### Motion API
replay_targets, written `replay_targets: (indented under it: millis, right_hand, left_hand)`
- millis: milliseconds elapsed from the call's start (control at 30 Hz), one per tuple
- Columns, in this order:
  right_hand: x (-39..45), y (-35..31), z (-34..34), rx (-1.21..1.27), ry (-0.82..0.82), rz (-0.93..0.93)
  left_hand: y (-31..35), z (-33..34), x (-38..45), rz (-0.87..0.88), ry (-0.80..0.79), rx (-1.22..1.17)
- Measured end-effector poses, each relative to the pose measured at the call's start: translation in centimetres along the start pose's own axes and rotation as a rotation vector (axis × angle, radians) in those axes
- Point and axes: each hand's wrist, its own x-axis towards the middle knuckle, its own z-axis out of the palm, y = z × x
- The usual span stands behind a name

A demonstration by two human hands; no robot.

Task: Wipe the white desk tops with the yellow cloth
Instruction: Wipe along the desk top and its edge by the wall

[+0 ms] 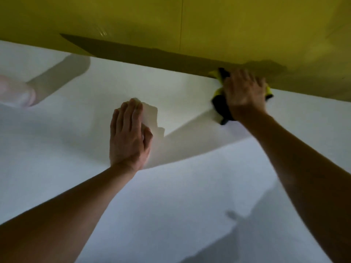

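Observation:
The white desk top (79,141) fills most of the view. My right hand (245,93) presses the yellow cloth (220,103) flat onto the desk at its far edge, right against the yellow partition. The cloth is yellow with dark parts and mostly hidden under the palm; bits stick out left and right of the hand. My left hand (129,135) rests flat on the desk near the middle, fingers straight and together, holding nothing.
A yellow-green partition wall (171,25) runs along the back of the desk. At the far left edge a blurred pale object (17,92) stands on the desk and casts a long shadow.

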Motion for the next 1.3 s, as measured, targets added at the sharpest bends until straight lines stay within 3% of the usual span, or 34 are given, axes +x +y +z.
replay_targets:
  millis: [100,200,333,433,533,667,800,933,1000,1167,1300]
  right_hand:
    - [-1.3,3.2,-1.0,0.097,0.061,0.093]
    - [-0.3,0.5,-0.3,0.052,0.072,0.157]
    - [1.5,-8.2,0.7,0.086,0.050,0.024]
    - [2.3,-11.3,0.8,0.109,0.068,-0.099]
    - [2.1,-8.0,0.5,0.129,0.033,-0.170]
    - [-0.4,2.5,-0.3,0.113,0.110,-0.065]
    - [-2.5,9.5,-1.3,0.141,0.131,-0.022]
    - [-2.2,8.5,-0.9,0.086,0.174,0.045]
    - [-1.2,5.4,-0.5,0.030,0.106,0.037]
    - [1.2,-1.8,0.0,0.079,0.077,-0.136]
    - [0.1,2.7,0.0,0.054,0.041,-0.199]
  left_hand:
    - [0.2,-0.1,0.1,0.001,0.006,0.020]
    - [0.5,-0.1,0.1,-0.004,-0.018,0.015]
    - [0.6,0.0,-0.1,-0.033,-0.005,0.034]
    - [0.7,0.0,-0.2,-0.034,0.005,0.037]
    - [0.8,-0.1,-0.2,-0.039,-0.015,0.050]
    - [4.8,-0.1,-0.2,-0.146,-0.005,0.072]
    - [14.6,2.2,-0.4,0.091,-0.079,-0.041]
    - [17.8,2.9,-0.4,-0.012,-0.122,0.002]
    - [17.4,2.9,-0.4,-0.021,-0.119,0.015]
    - [18.0,2.7,-0.1,-0.033,-0.115,0.012]
    - [17.5,2.9,-0.1,-0.009,-0.061,0.006]
